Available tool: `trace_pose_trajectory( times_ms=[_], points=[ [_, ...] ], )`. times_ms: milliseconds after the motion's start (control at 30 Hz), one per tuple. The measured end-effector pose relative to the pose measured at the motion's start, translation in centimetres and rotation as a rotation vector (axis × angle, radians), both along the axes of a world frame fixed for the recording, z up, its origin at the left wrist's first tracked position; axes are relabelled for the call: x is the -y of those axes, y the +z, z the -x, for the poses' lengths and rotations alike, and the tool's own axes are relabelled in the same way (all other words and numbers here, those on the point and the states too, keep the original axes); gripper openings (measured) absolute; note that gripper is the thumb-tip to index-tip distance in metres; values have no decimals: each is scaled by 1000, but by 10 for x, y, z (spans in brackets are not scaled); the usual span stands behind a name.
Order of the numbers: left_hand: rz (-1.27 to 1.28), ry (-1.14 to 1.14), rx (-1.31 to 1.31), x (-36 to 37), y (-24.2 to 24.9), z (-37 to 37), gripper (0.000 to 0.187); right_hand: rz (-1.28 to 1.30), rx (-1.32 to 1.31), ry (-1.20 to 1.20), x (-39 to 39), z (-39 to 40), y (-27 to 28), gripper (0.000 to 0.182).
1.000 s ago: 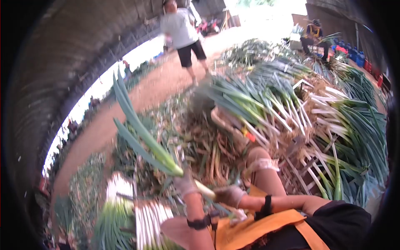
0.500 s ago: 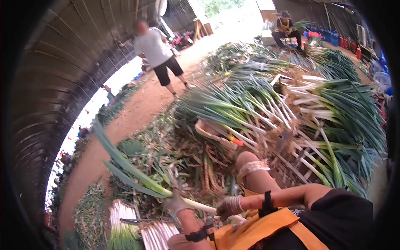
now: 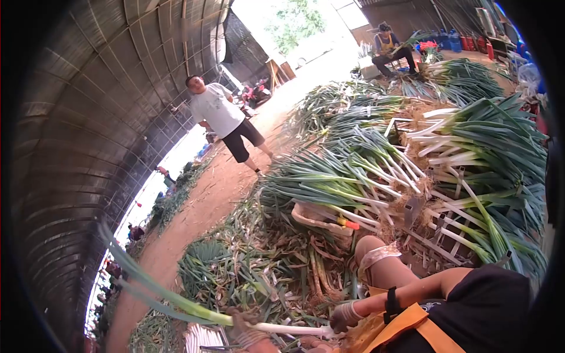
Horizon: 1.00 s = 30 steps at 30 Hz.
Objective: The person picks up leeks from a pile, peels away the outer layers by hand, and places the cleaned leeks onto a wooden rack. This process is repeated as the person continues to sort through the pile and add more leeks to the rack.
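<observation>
A long green onion (image 3: 282, 329) lies across both hands, its green leaves stretching to the upper left and its white stalk to the right. My left hand (image 3: 244, 330), in a dirty glove, is wrapped round the stalk where green turns white. At the root end, my right hand (image 3: 344, 317), also gloved, is closed on the stalk's tip. Below the leaves, trimmed white stalks (image 3: 201, 338) lie in a rack, partly cut off by the frame's edge. Loose leaf scraps (image 3: 247, 265) cover the ground in front.
Untrimmed green onions (image 3: 500, 141) are heaped at the right, with metal pieces (image 3: 413, 210) among them. A pale basket (image 3: 321, 220) holds an orange-tipped tool (image 3: 348, 223). One person (image 3: 218, 115) stands on the dirt path; another person (image 3: 388, 50) sits at the back.
The view has shifted, and the onion with both hands appears lower in it. The standing person has turned toward the camera. Both hands still hold the onion.
</observation>
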State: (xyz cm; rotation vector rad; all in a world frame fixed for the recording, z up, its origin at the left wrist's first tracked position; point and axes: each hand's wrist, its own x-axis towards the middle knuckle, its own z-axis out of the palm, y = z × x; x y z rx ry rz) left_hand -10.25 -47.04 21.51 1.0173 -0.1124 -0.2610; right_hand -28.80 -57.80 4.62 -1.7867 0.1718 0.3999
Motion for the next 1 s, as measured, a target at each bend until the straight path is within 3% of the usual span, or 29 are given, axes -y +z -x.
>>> trace_pose_trajectory(
  times_ms=[33, 100, 133, 167, 200, 267, 300, 367, 433, 467, 500, 533, 567, 600, 667, 700, 800, 900, 1000],
  points=[
    [-121, 47, 68, -10, 16, -10, 18, 245, 44, 106, 4, 1, 1, 16],
    [90, 23, 223, -28, 40, -16, 26, 513, 100, 192, 9, 4, -25, 21],
    [68, 114, 296, -31, 57, -16, 18, 638, 122, 241, 14, 9, -43, 24],
    [85, 148, 217, -39, 73, -32, 20, 663, 134, 167, 29, 19, -62, 29],
    [34, 167, 382, -45, 93, -32, 23, 676, 145, 119, 47, 29, -85, 35],
    [48, 206, 327, -57, 124, -28, 12, 740, 190, 154, 54, 35, -101, 44],
    [48, 159, 412, -59, 141, -20, 13, 806, 225, 205, 54, 35, -96, 48],
    [57, 94, 360, -61, 159, -16, 18, 1054, 369, 365, 58, 15, -15, 50],
    [29, 47, 342, -56, 161, -17, 19, 693, 312, 51, 46, 11, 63, 56],
    [2, 36, 307, -53, 161, -17, 19, 516, 484, -62, 41, 5, 73, 69],
    [-24, 24, 276, -50, 160, -18, 19, 317, 689, -37, 40, -10, 66, 72],
    [-2, -35, 265, -48, 156, -20, 21, 219, 610, -9, 28, -5, 111, 79],
    [22, -92, 255, -48, 150, -23, 22, 158, 725, 24, 20, -10, 121, 82],
    [43, -150, 242, -47, 143, -27, 23, 157, 807, 21, 10, -10, 133, 81],
    [148, -272, 163, -45, 125, -41, 21, 46, 656, 196, 1, -10, 155, 74],
    [162, -289, 140, -45, 120, -43, 20, -173, 682, 155, -9, -13, 139, 49],
    [157, -383, 101, -50, 101, -63, 20, 198, 693, 157, -7, -6, 141, 25],
    [269, -552, 15, -54, 68, -91, 25, 149, 694, -8, -7, 11, 140, 18],
    [344, -505, -114, -55, 54, -102, 21, 98, 609, -38, 3, 29, 130, 16]
  ],
)
